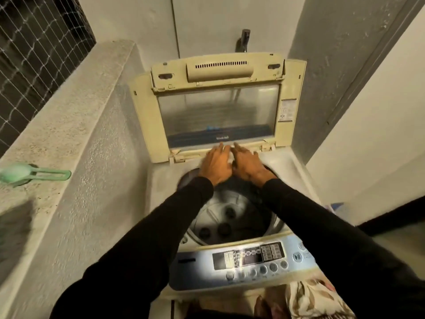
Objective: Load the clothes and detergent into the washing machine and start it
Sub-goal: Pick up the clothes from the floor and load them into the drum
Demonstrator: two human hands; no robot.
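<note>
The washer (230, 203) fills the middle of the view, a top-loader with its lid (218, 111) raised and folded against the far wall. The lid is yellowed plastic around a clear window, with a vented strip along its upper edge. Below it the drum (230, 215) lies open; its grey floor with round dark bumps shows between the two sleeves, and no clothes can be seen in the part that shows. The control panel (248, 259) runs along the near edge, blue-grey, with a dark display, a row of round buttons and a play/pause button at its right end.

Both hands reach over the drum to the lid's lower edge. The left hand (216, 166) lies palm down, fingers stretched out and together, tips at the lid's rim. The right hand (247, 166) is just beside it, also flat with fingers extended. Neither hand is closed on anything; whether the tips press the lid is too blurred to tell. Black sleeves cover both arms.

At the near right, below the panel, lies floral cloth (310, 300), cream with brown patterns. A tap (243, 40) sticks out of the far wall above the lid. On the rough ledge (69, 111) at left rests a green clip (34, 173). Beyond the ledge, far left, is wire mesh (34, 42).
</note>
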